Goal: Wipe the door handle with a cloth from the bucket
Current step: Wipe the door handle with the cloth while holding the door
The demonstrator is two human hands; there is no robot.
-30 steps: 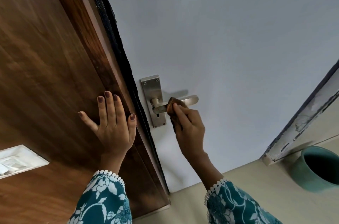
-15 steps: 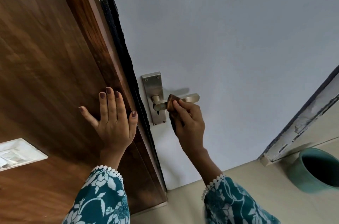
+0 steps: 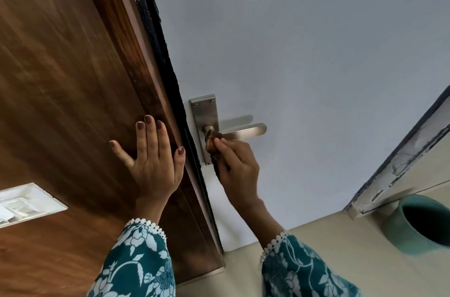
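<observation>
A silver lever door handle (image 3: 246,132) on a metal backplate (image 3: 204,111) is fixed to the pale grey-blue door (image 3: 304,65). My right hand (image 3: 237,165) is shut on a small brown cloth (image 3: 212,142) and presses it against the handle's neck, close to the backplate. Most of the cloth is hidden under my fingers. My left hand (image 3: 153,158) lies flat with fingers spread on the dark wooden panel (image 3: 60,77) left of the door edge. A teal bucket (image 3: 421,226) stands on the floor at the lower right, its inside dark.
A black strip (image 3: 155,29) runs along the door's edge beside the wood. A white switch plate (image 3: 24,204) sits on the wooden panel at the far left. A chipped white frame (image 3: 399,170) slants behind the bucket. Beige floor (image 3: 316,243) lies below the door.
My right hand has slid the cloth left along the lever, from its middle to its neck by the backplate. The left hand stays flat on the wood.
</observation>
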